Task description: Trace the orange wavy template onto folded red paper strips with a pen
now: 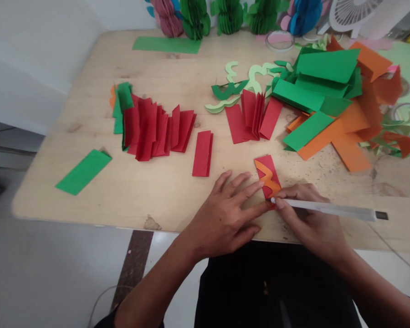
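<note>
Close to the table's front edge lies a folded red paper strip (272,165) with a wavy orange paper template (267,175) on top. My left hand (230,212) is spread flat beside it, its fingertips pressing on the template and strip. A white pen (328,207) is held in my right hand (310,218), its tip touching the lower end of the strip at the template's edge. Just left of them lies another folded red strip (202,154). Farther back stands a bunch of folded red strips (254,116).
A row of folded red papers (157,130) stands at left, near a green folded strip (84,172). Green and orange papers (321,91) are heaped at right beside pale green cutouts (258,75). Paper honeycomb figures (228,16) and a white fan (353,13) line the back.
</note>
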`<state>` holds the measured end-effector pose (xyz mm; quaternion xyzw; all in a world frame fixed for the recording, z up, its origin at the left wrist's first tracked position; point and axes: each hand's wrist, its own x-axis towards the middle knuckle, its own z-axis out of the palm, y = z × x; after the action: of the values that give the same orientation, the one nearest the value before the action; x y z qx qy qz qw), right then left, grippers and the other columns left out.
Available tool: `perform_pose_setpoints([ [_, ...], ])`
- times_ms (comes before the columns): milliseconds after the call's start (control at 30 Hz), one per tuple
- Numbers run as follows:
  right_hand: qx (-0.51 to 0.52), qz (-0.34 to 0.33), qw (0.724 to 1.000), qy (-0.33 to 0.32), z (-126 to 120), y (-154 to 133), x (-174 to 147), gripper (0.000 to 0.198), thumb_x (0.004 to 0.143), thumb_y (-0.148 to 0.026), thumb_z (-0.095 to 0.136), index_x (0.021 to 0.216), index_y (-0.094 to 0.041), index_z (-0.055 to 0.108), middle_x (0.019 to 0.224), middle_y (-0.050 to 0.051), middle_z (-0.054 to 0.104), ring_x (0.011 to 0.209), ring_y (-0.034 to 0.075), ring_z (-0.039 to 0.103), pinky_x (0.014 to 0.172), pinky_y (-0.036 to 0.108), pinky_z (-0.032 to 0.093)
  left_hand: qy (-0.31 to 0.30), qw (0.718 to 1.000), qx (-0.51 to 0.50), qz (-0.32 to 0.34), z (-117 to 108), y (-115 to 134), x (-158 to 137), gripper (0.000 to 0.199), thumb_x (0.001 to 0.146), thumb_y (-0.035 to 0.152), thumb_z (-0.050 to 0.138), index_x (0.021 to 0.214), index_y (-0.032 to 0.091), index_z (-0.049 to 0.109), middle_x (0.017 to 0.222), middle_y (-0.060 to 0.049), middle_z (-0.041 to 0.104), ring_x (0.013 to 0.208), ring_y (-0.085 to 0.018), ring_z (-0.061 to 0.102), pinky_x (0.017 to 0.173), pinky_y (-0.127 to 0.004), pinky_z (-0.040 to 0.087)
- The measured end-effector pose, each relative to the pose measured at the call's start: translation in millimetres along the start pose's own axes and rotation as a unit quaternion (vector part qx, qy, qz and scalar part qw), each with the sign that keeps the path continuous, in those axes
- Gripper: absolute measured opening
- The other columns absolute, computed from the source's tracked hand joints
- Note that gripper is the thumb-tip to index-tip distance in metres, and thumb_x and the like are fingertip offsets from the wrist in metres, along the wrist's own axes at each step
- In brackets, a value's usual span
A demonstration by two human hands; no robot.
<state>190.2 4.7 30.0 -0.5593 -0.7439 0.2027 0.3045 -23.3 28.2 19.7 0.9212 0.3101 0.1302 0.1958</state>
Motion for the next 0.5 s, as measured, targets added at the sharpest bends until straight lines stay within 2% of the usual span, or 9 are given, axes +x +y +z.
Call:
perform_pose_setpoints([
  [133,-0.002,-0.014,1.0,-0.006,0.1,0.2,0.8,0.007,0.09,-0.026,0.056,0.084,-0.024,0.059,0.073,-0.001,0.068,0.073,0.016,0.059,0.068,0.031,0.045,0.003,1.0,-0.003,0.003,1.4,-0.7,-0.5,0.042,0.092,0.04,0.053,0.133,0.031,0.054,0.144,-0.008,0.048,0.139,-0.035,0.033,0.113,-0.062,0.02],
  [500,-0.001,0.0,1.0,0.003,0.9,0.4,-1.0,0.009,0.09,-0.026,0.056,0.083,-0.023,0.06,0.074,0.0,0.068,0.074,0.017,0.059,0.068,0.031,0.045,0.004,1.0,0.007,0.004,1.0,-0.8,-0.3,0.048,0.092,0.04,0.052,0.139,0.032,0.048,0.145,-0.008,0.048,0.139,-0.034,0.033,0.113,-0.062,0.021],
])
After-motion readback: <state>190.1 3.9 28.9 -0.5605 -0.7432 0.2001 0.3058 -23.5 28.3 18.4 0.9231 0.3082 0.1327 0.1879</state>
